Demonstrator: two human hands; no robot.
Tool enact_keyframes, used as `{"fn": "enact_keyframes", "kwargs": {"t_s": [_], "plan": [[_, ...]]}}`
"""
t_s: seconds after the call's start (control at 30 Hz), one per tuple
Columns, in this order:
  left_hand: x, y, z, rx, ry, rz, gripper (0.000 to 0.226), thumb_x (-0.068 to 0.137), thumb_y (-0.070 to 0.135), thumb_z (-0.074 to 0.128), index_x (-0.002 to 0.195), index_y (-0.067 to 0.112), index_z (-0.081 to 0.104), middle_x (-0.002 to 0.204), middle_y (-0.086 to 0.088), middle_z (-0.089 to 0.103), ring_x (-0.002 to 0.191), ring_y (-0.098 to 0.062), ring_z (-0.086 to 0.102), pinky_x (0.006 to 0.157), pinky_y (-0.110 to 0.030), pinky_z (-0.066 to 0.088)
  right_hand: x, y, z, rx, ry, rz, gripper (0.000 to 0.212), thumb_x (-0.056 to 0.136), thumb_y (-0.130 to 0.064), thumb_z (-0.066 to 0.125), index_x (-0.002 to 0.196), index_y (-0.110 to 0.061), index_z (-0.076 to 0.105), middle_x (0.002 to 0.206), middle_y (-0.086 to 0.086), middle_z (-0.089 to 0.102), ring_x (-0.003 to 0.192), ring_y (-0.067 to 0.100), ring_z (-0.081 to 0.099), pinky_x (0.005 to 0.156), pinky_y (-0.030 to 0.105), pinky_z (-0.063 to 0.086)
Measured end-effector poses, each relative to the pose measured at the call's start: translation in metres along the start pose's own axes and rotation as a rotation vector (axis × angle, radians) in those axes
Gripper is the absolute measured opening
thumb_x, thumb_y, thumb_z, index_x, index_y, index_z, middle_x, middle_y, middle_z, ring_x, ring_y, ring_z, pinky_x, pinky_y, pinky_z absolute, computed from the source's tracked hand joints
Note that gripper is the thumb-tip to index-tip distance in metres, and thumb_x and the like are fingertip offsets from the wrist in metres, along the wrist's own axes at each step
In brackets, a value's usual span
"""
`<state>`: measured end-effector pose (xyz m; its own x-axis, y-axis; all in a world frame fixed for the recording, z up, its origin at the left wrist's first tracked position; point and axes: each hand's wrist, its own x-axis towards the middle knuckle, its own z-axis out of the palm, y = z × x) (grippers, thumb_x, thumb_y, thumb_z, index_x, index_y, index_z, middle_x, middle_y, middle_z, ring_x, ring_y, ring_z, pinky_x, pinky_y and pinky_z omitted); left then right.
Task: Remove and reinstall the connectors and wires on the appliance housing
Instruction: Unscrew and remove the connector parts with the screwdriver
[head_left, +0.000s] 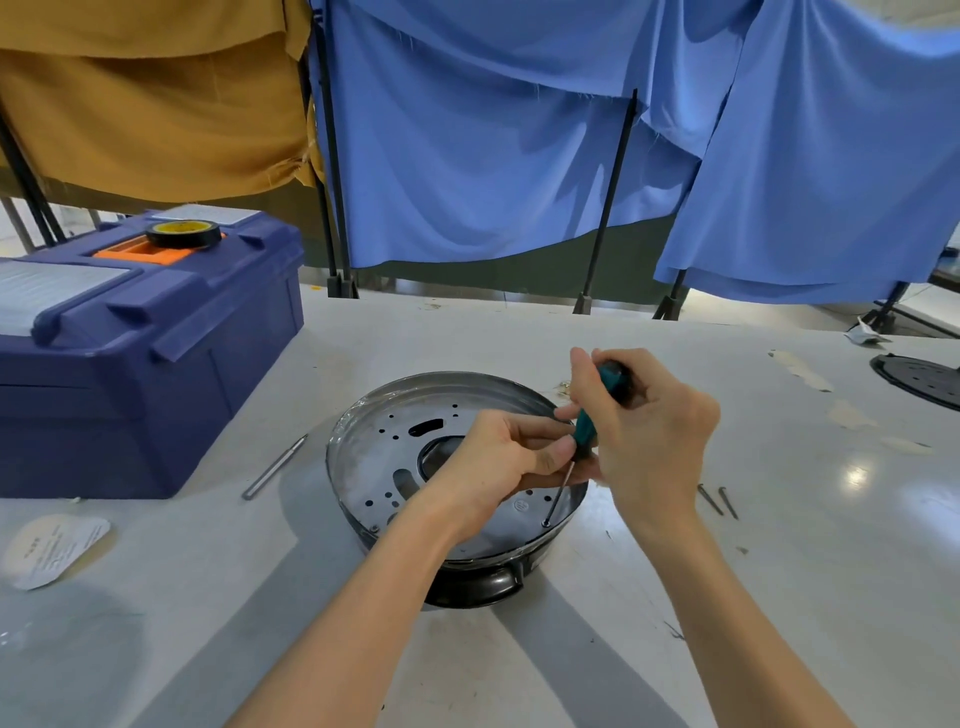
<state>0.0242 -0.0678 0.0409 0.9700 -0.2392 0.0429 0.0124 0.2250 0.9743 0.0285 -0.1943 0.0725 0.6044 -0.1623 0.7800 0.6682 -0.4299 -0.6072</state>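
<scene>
A round metal appliance housing (395, 447) lies upside down on the white table, its flat perforated plate facing up over a black rim. My right hand (649, 431) grips the teal and black handle of a screwdriver (589, 431). The thin shaft slants down to a screw hole near the plate's front right edge. My left hand (498, 462) pinches the lower end of the handle, where the shaft begins, from the left. No wires or connectors show.
A dark blue toolbox (130, 364) with a black tape roll (183, 234) on top stands at the left. A slim metal tool (274, 467) lies beside the housing. A paper label (52, 548) lies front left. Two dark screws (719, 501) lie right; a black disc (919, 376) far right.
</scene>
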Motion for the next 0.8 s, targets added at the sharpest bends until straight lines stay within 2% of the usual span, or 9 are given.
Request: {"fn": "enact_keyframes", "kwargs": {"t_s": [0.1,0.23,0.3,0.37,0.47,0.53,0.6,0.7,0.8], "plan": [[0.000,0.000,0.002,0.001,-0.002,0.005,0.017,0.087,-0.003,0.063,0.102,0.000,0.071,0.098,-0.018,0.073,0.093,-0.033,0.071,0.086,-0.034,0.057,-0.004,0.000,0.000,-0.113,0.129,-0.068,0.024,0.082,-0.027,0.075,0.074,-0.006,0.067,0.055,-0.001,0.059,0.053,0.014,0.056,0.050,0.025,0.047],[-0.006,0.005,0.001,0.115,0.035,0.074,0.022,0.081,0.005,0.071,0.088,0.024,0.078,0.094,-0.004,0.076,0.091,-0.018,0.072,0.077,-0.021,0.055,-0.001,-0.008,-0.004,-0.058,0.010,0.072,0.026,0.079,-0.031,0.079,0.072,-0.010,0.065,0.059,-0.003,0.061,0.053,0.017,0.057,0.062,0.040,0.052],[-0.007,0.005,-0.003,0.243,0.085,0.126,0.020,0.078,0.013,0.076,0.087,0.030,0.078,0.094,0.003,0.076,0.093,-0.014,0.071,0.078,-0.020,0.053,0.009,-0.012,-0.013,0.122,0.032,0.171,0.027,0.079,-0.031,0.079,0.072,-0.009,0.065,0.060,0.004,0.064,0.054,0.016,0.066,0.057,0.032,0.054],[-0.005,0.003,-0.011,0.400,0.170,0.165,0.021,0.079,0.010,0.077,0.092,0.026,0.077,0.090,0.003,0.076,0.087,-0.011,0.071,0.073,-0.018,0.053,0.027,-0.012,-0.030,0.319,0.188,0.204,0.026,0.083,-0.030,0.076,0.075,-0.008,0.064,0.061,0.010,0.064,0.051,0.020,0.069,0.048,0.026,0.053],[0.001,-0.003,-0.024,0.842,0.318,0.116,0.026,0.083,0.014,0.072,0.108,0.021,0.073,0.103,0.003,0.073,0.091,-0.005,0.067,0.084,-0.027,0.055,0.051,0.005,-0.051,0.186,0.234,0.174,0.025,0.091,-0.035,0.066,0.075,-0.015,0.061,0.057,0.002,0.061,0.045,0.017,0.064,0.046,0.030,0.051],[0.004,-0.006,-0.030,1.080,0.307,0.038,0.041,0.086,0.026,0.069,0.125,0.021,0.063,0.129,0.002,0.060,0.117,-0.011,0.055,0.100,-0.031,0.045,0.054,0.026,-0.048,-0.015,0.062,0.206,0.022,0.093,-0.029,0.063,0.074,-0.017,0.062,0.054,-0.004,0.057,0.043,0.010,0.057,0.051,0.033,0.048],[0.007,-0.009,-0.033,1.134,0.217,-0.055,0.060,0.086,0.036,0.069,0.140,0.018,0.048,0.150,0.001,0.039,0.139,-0.017,0.034,0.113,-0.037,0.031,0.047,0.044,-0.035,-0.166,-0.197,0.285,0.020,0.092,-0.027,0.063,0.075,-0.016,0.066,0.059,-0.005,0.059,0.049,0.010,0.053,0.058,0.033,0.049],[0.013,-0.010,-0.033,1.244,0.094,-0.126,0.077,0.086,0.044,0.066,0.149,0.017,0.031,0.160,-0.001,0.019,0.148,-0.018,0.008,0.121,-0.038,0.010,0.027,0.063,-0.011,-0.208,-0.540,0.457,0.018,0.090,-0.033,0.066,0.086,-0.015,0.066,0.066,-0.003,0.057,0.051,0.010,0.048,0.052,0.025,0.046],[0.017,-0.009,-0.035,1.342,0.023,-0.130,0.078,0.089,0.046,0.061,0.150,0.015,0.025,0.160,-0.004,0.015,0.149,-0.019,0.001,0.120,-0.037,0.001,0.015,0.073,0.004,-0.299,-0.726,0.446,0.017,0.090,-0.021,0.063,0.105,-0.013,0.064,0.067,-0.008,0.051,0.049,0.005,0.041,0.046,0.017,0.035]]}}
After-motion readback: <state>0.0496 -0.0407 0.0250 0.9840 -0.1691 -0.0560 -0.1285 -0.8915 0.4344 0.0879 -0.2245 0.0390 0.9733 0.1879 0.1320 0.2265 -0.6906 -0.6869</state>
